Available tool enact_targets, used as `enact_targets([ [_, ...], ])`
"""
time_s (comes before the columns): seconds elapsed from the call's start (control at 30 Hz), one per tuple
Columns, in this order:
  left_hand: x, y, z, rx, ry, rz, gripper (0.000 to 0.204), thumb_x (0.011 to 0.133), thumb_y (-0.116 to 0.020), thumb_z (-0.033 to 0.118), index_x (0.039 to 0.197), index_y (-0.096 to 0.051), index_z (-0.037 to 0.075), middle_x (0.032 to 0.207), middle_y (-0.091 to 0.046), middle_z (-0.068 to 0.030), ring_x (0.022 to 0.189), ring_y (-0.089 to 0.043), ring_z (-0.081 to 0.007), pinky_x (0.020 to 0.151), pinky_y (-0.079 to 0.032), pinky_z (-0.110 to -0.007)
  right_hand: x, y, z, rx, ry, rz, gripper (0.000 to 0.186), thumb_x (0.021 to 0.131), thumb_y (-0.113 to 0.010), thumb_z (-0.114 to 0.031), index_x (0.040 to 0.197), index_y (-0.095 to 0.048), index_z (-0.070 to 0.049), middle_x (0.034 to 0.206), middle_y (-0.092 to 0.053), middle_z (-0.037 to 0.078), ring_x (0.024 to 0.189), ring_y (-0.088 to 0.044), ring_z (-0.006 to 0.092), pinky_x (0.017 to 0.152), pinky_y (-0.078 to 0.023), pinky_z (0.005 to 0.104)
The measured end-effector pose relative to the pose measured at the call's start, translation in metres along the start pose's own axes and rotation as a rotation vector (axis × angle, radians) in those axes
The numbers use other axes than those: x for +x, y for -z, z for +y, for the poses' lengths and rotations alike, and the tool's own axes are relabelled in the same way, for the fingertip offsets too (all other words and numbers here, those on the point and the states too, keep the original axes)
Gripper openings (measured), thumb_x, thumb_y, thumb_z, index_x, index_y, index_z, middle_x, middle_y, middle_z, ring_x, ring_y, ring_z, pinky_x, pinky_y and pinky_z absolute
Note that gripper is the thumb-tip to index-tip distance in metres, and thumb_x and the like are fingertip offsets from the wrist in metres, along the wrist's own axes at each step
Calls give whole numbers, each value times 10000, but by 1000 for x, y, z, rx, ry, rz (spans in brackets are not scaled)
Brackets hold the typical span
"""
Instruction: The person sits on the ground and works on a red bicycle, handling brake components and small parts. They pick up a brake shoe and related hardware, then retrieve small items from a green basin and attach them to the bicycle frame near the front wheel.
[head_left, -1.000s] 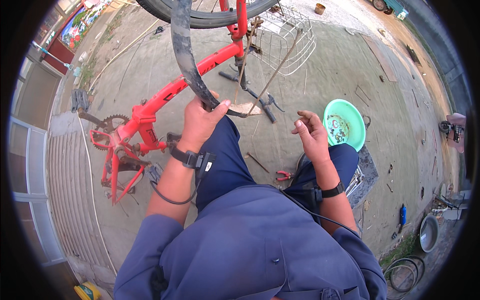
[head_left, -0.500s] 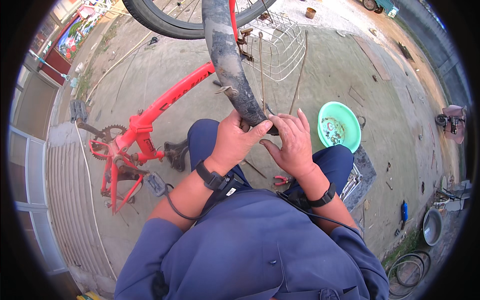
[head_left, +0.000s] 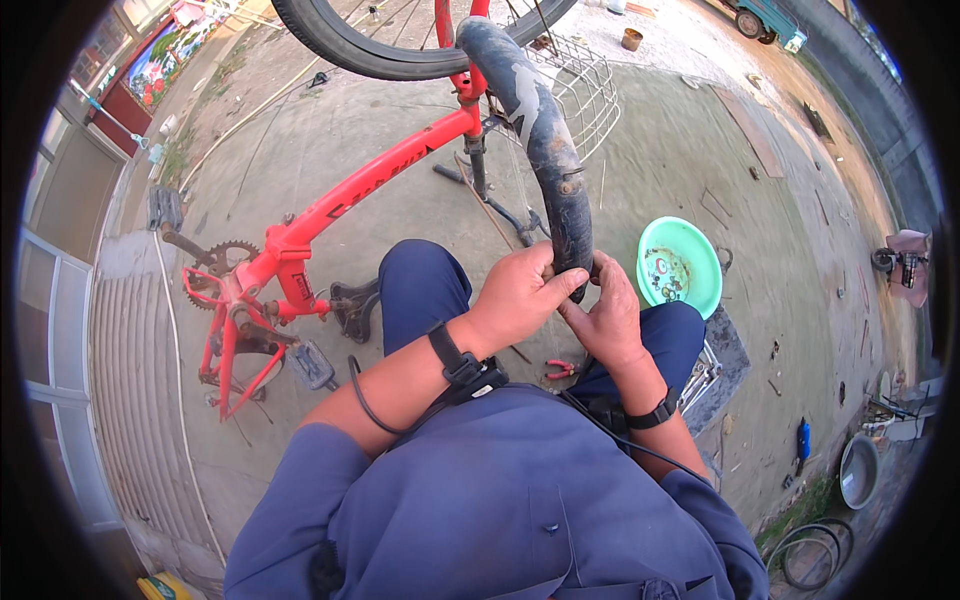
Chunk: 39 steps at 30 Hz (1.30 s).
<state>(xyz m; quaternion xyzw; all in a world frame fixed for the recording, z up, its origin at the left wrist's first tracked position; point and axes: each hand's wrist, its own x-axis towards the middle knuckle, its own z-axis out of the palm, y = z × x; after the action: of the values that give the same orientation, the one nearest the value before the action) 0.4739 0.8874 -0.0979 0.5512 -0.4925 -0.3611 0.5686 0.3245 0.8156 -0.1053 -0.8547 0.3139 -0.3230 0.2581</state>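
Observation:
A curved black bicycle mudguard (head_left: 550,150), smeared with pale dried dirt, rises in front of me with its lower end between my hands. My left hand (head_left: 520,298) grips that end from the left, thumb laid across the surface. On the other side, my right hand (head_left: 608,318) closes its thumb and fingers on the same end; some fingertips are hidden. Behind the mudguard's upper part is a red bicycle frame (head_left: 380,170), lying to the left with its crank and pedals. A thin brownish rod (head_left: 487,207) slants just left of the mudguard.
A spoked wheel (head_left: 400,60) and a white wire basket (head_left: 597,95) are at the far side. Near my right knee stands a light green basin (head_left: 700,265) with small parts inside. Red-handled pliers (head_left: 561,369) lie between my legs; a blue-handled tool (head_left: 803,440) is at right.
The mudguard has swung and turned to the right, uncovering more of the red frame. Both hands have shifted right and slightly down with its lower end.

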Motion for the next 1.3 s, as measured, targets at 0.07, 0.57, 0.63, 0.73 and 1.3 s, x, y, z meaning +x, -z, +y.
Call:
enact_targets([
  [0.07,4,1,0,58,20,-29,182,976,-646,157,1091,-660,17,836,-687,-19,745,-615,-70,634,-487,-279,0,-3,-2,31,-65,-12,525,757,-796,-166,1203,-571,-6,1028,-642,185,967,-625,364,814,-513,412],
  [0.57,-14,19,22,134,4,-33,296,960,-640,192,1181,-600,0,651,-517,-34,585,-488,-132,577,-424,-317,21,-25,39,892,-376,-185,517,912,-671,-83,1351,-428,41,1182,-631,150,1049,-645,192,904,-543,333],
  [0.63,-28,35,22,82,69,-103,222,974,-651,163,1133,-620,11,673,-486,39,621,-417,-45,566,-370,-247,24,-27,46,1002,-473,-222,562,920,-666,-97,1385,-379,33,1238,-601,189,1101,-645,256,915,-564,389],
  [0.73,-47,57,14,127,97,-85,170,987,-645,143,1101,-631,17,710,-492,68,634,-411,-25,572,-350,-218,26,-29,54,1109,-535,-253,610,927,-644,-87,1432,-319,23,1297,-561,223,1153,-636,330,933,-575,468],
  [1.3,-73,81,-48,-52,300,180,211,995,-665,220,1030,-659,12,851,-609,49,775,-515,-27,705,-437,-213,19,-41,55,1361,-607,-332,640,916,-677,-113,1452,-339,-22,1315,-573,195,1225,-603,362,987,-537,512],
])
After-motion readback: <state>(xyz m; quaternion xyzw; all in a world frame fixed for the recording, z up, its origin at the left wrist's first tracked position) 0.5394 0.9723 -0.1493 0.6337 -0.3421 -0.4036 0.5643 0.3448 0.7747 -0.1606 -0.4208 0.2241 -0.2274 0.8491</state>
